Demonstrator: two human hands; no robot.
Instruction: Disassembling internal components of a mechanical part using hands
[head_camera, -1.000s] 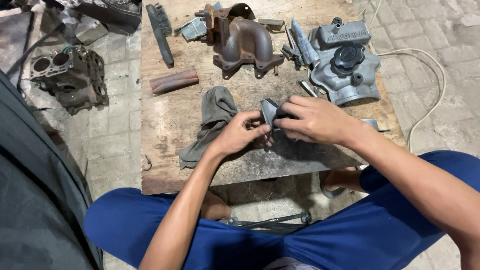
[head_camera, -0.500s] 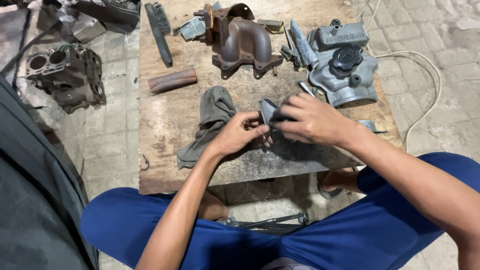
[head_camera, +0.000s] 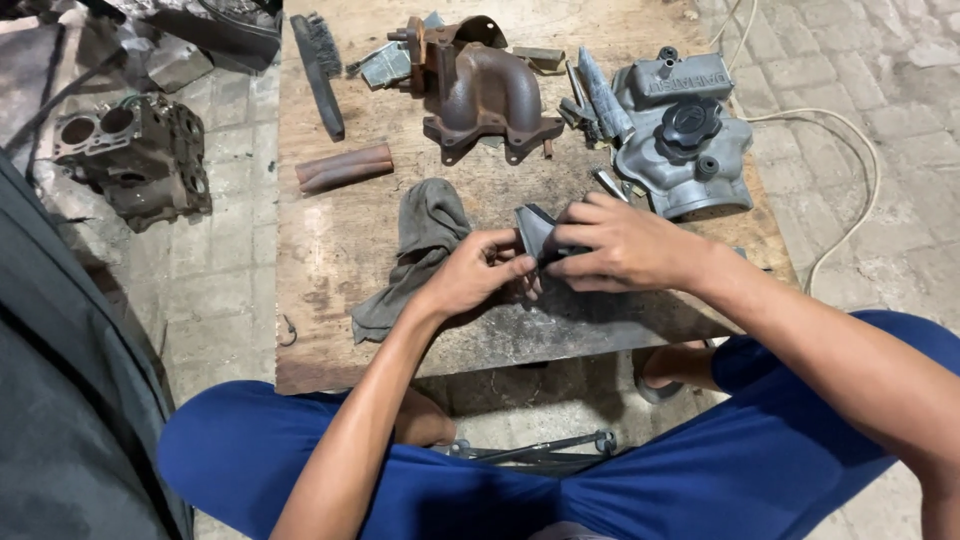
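Both my hands meet over the near middle of a worn wooden board (head_camera: 340, 250). My left hand (head_camera: 478, 272) and my right hand (head_camera: 620, 243) together grip a small dark grey piece (head_camera: 537, 230), folded or angled, which sticks up between my fingers. Most of the piece is hidden by my right hand. A crumpled grey rag (head_camera: 415, 250) lies on the board just left of my left hand.
On the far side of the board lie a rusty exhaust manifold (head_camera: 490, 95), a grey metal engine cover with a black cap (head_camera: 685, 135), a brown ribbed tube (head_camera: 344, 167) and a dark brush (head_camera: 318, 70). An engine block (head_camera: 135, 155) sits on the paving at left. A white cable (head_camera: 850, 200) runs at right.
My hands have stayed on the dark piece and shifted only slightly. The view has drifted a little.
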